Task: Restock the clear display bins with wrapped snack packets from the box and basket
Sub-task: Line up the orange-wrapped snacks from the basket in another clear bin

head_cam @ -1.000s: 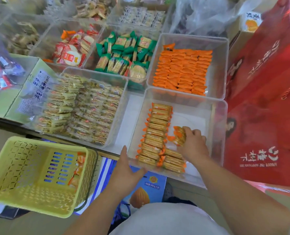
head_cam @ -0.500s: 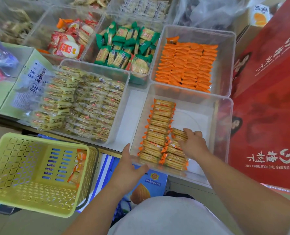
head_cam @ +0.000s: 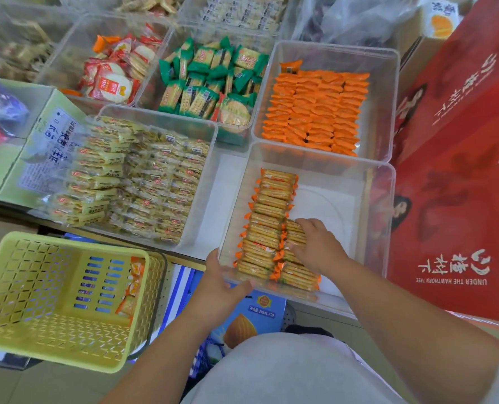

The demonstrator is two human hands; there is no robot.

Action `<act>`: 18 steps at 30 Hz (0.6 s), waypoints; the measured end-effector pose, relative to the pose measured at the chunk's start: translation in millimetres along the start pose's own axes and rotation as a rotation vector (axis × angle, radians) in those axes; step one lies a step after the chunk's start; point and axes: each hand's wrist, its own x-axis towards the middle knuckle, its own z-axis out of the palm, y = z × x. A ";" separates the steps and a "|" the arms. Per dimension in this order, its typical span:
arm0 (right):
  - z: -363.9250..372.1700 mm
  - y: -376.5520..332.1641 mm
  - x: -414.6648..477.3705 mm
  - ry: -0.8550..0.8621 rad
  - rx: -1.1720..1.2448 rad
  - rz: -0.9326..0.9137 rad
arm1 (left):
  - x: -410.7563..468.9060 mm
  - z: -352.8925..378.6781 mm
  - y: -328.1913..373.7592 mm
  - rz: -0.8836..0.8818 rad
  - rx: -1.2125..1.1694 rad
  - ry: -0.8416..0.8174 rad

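Flanking bin [head_cam: 382, 199]: red boxes [head_cam: 458, 170] (right).

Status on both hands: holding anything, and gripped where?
Left hand grips the clear bin by its near-left corner rim. Right hand lies on the orange-edged cracker packets of the second row inside; whether it grips one cannot be told.

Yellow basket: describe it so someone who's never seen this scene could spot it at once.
Start from the rows of clear display bins filling the counter, then drop to the lower left, below the counter's front edge. The yellow basket sits there, left of the left hand. It is the only opaque, perforated container, nearly empty, with a few orange-wrapped packets against its right wall.
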 end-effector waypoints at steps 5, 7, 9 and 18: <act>4.3 -5.5 1.1 -0.076 -0.059 0.012 | -3.4 1.3 9.4 -0.059 -0.024 -0.021; 5.4 -6.6 1.7 -0.123 -0.113 0.058 | -4.1 0.9 10.4 -0.058 -0.022 -0.023; 4.7 -5.6 1.0 -0.134 -0.186 0.109 | -6.9 -0.8 11.3 -0.048 -0.018 -0.021; 1.3 -15.1 -16.1 -0.019 -0.201 0.077 | -64.5 -35.5 1.3 0.141 0.028 0.103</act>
